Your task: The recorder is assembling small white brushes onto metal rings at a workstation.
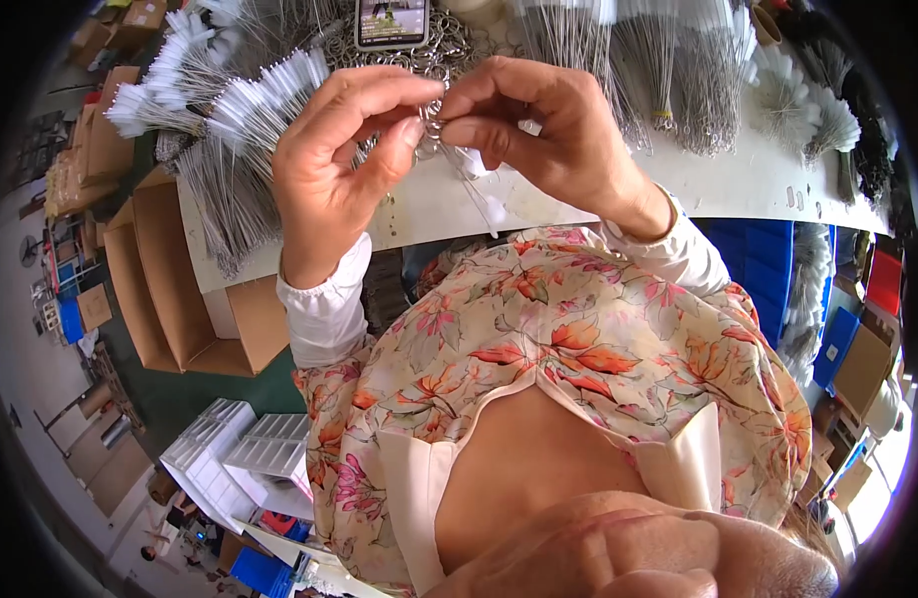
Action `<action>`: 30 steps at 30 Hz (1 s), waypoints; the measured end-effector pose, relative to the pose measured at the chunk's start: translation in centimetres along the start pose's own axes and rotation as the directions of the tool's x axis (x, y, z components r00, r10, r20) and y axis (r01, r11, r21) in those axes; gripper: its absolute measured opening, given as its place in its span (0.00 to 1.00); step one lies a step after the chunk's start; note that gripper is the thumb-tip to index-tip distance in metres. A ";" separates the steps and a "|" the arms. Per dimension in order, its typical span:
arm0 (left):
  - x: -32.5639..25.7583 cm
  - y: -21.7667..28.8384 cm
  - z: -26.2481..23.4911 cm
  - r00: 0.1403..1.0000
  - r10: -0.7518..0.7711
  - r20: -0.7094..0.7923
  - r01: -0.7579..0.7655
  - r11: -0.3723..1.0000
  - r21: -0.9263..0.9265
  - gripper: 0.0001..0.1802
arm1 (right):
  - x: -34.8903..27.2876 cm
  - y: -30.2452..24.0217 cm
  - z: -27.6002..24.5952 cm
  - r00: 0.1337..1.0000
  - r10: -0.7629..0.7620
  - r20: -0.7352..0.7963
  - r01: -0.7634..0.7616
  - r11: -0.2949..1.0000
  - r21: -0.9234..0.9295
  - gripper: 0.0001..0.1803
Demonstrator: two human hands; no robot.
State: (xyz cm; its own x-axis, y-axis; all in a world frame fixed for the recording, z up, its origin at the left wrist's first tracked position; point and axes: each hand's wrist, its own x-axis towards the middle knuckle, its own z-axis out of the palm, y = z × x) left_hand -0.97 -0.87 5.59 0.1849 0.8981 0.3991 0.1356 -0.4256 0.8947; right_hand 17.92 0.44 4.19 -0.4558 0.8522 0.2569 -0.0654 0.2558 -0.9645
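My left hand (344,149) and my right hand (548,125) meet above the white table, thumbs and forefingers pinched toward each other. Between the fingertips shows a small metal ring (430,125), which both hands grip. Just below the right fingers are a few thin wire-stemmed brushes (471,189) with a white tip; whether they hang from the ring or lie on the table, I cannot tell. Behind the hands spreads a pile of loose metal rings (454,45). Bundles of white-bristled wire brushes (264,110) lie beside my left hand.
A phone (391,25) with its screen lit stands at the back. More brush bundles (713,90) line the right side of the white table (558,189). An open cardboard box (185,299) stands left below the table edge, and blue bins (753,264) are at the right.
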 end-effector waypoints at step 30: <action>0.9 1.5 0.4 0.999 -0.039 -0.021 0.038 0.997 -0.068 0.10 | 0.6 1.1 -0.7 0.994 0.011 0.107 -0.059 0.888 0.457 0.06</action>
State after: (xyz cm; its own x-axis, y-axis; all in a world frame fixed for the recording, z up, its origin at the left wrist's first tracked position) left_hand -0.22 -0.76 7.17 0.1587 0.9163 0.3678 0.0762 -0.3828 0.9207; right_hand 18.19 1.56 3.32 -0.5486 0.8014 0.2382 -0.4367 -0.0317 -0.8990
